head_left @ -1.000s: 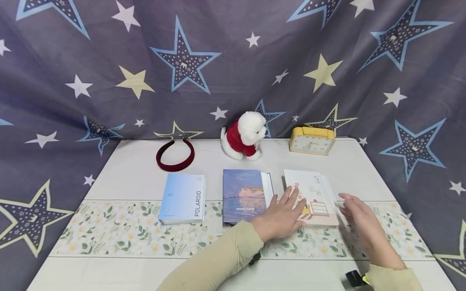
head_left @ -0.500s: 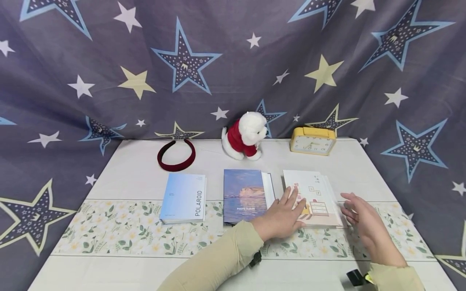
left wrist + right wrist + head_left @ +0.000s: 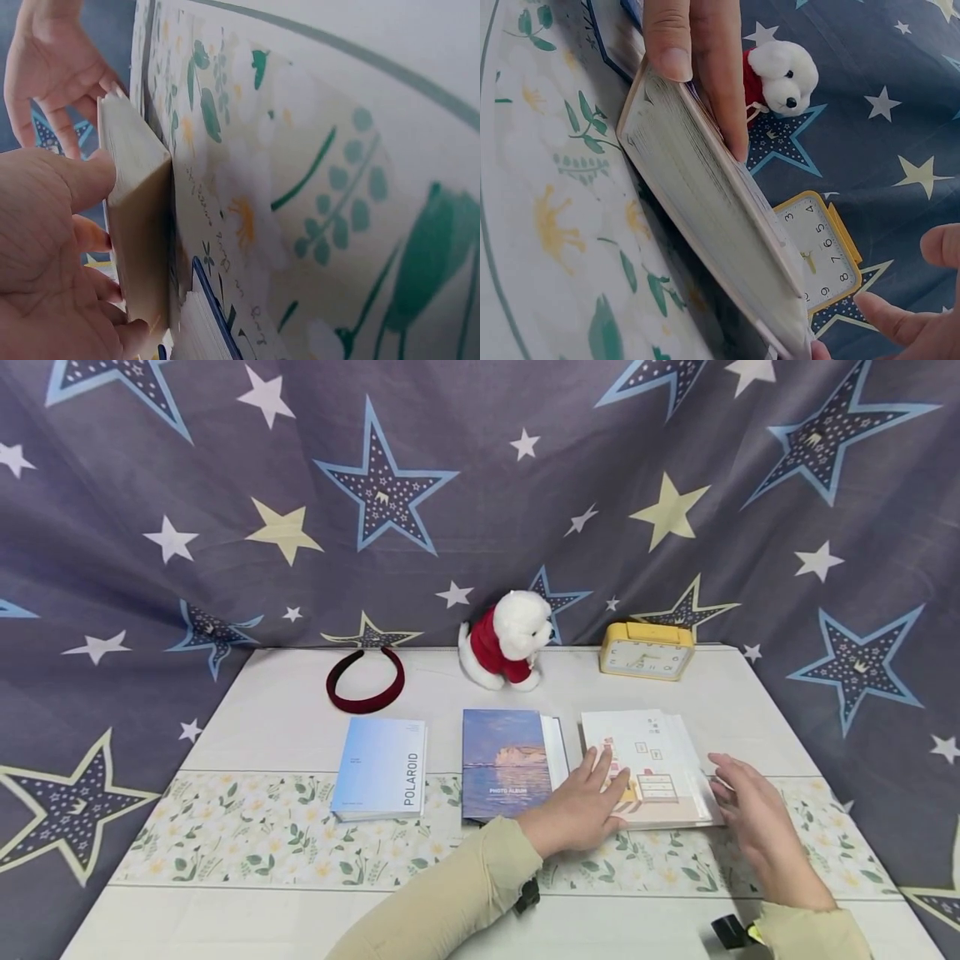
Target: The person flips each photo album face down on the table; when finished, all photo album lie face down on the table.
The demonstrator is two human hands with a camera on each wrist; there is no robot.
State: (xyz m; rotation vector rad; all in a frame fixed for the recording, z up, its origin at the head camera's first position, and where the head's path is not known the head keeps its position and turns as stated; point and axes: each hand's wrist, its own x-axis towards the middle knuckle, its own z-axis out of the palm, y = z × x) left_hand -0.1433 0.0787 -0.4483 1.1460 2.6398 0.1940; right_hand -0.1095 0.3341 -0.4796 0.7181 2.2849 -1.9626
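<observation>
A thick white photo album [image 3: 656, 747] with a drawn room scene on its cover lies at the right of the row. My left hand [image 3: 581, 802] rests on its lower left part, fingers spread. At the album's right edge is my right hand [image 3: 757, 818], its fingers loosely bent. In the right wrist view a fingertip of the right hand [image 3: 911, 319] meets the corner of the pages [image 3: 705, 202]. The left wrist view has the album [image 3: 139, 225] edge-on between both hands. Left of it lies a blue-purple photo album [image 3: 502, 760], partly behind the left hand.
A light-blue POLAROID album [image 3: 378, 768] lies at the left. Behind the albums stand a dark red headband [image 3: 363, 702], a white plush dog [image 3: 502, 643] in a red top and a yellow alarm clock [image 3: 647, 652]. A starry curtain [image 3: 480, 485] hangs behind the table [image 3: 262, 702].
The right side of the white album reaches slightly further right, with its page edges spread more. My right hand has shifted a little right; the left hand stays on the cover.
</observation>
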